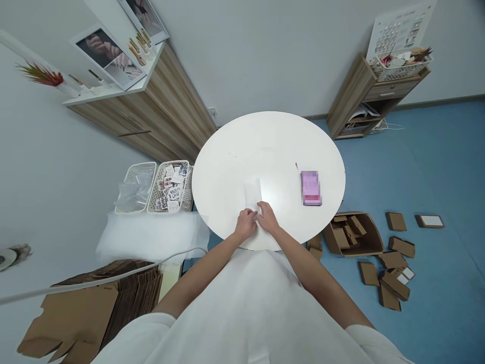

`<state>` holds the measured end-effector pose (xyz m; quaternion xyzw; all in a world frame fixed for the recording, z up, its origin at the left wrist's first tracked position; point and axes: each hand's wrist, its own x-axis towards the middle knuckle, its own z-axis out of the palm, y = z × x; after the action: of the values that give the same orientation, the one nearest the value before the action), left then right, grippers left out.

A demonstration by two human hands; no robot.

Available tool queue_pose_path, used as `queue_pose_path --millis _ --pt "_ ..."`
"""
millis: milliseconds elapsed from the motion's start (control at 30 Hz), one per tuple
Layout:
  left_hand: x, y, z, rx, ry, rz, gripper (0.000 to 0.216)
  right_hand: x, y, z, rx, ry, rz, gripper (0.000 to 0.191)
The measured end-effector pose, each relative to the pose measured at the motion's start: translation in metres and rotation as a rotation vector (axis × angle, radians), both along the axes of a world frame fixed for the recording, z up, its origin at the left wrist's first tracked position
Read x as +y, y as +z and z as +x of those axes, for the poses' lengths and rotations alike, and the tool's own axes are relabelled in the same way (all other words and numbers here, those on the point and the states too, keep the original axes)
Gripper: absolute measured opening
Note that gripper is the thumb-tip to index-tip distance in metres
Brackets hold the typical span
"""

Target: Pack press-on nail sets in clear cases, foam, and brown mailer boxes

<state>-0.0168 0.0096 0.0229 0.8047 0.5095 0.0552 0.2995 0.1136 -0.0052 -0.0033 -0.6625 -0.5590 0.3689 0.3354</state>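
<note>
My left hand (246, 222) and my right hand (267, 216) meet at the near edge of a round white table (227, 156). Both have their fingers curled and pinched on the near end of a thin clear plastic sleeve (252, 192) that lies flat on the tabletop and stretches away from me. The sleeve is almost see-through, so its contents cannot be made out. A pink and purple packet (311, 188) lies on the table to the right, well apart from both hands.
Two white baskets (153, 187) stand on a low stand left of the table, one with clear bags, one with small printed cards. Flat cardboard sheets (91, 308) are stacked at lower left. Small brown boxes (379, 247) are scattered on the blue floor at right.
</note>
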Motion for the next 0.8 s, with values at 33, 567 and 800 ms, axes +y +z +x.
queue_pose_path --millis 33,567,800 --pt "0.000 0.000 -0.001 0.016 -0.023 0.010 0.044 0.001 0.001 0.000 0.028 -0.031 -0.012 0.043" --pt "0.031 0.008 -0.033 -0.030 -0.279 0.021 0.048 0.004 -0.001 0.004 -0.320 0.089 0.019 0.033" --pt "0.048 0.008 -0.037 -0.102 -0.342 -0.040 0.052 0.005 0.011 0.036 -0.392 0.545 0.064 0.052"
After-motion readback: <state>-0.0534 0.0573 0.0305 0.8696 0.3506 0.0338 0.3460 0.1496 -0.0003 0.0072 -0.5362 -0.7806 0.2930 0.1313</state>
